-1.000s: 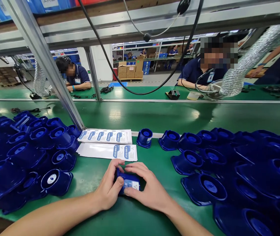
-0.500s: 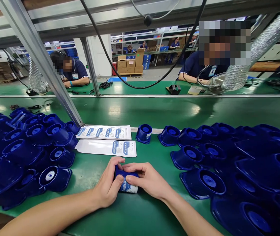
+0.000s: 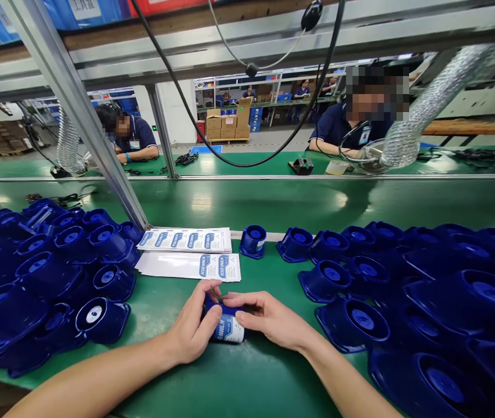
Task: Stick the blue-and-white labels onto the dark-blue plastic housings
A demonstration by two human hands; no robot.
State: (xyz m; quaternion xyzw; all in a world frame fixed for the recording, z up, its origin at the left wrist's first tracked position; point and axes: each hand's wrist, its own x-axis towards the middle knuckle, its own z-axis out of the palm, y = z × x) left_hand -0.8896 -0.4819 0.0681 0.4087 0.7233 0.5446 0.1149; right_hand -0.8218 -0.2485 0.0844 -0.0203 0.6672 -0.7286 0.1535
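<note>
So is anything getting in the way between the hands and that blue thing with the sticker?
Nothing visible does: the left hand and right hand are both on the labelled blue part. The label sheets lie beyond it, not between.

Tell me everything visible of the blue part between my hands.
The blue part looks like dark plastic, curved, bearing a white-and-blue printed label. It is turned on its side over the green table; whether it rests there is unclear. Your left hand grips its left end; your right hand touches it near the label.
</note>
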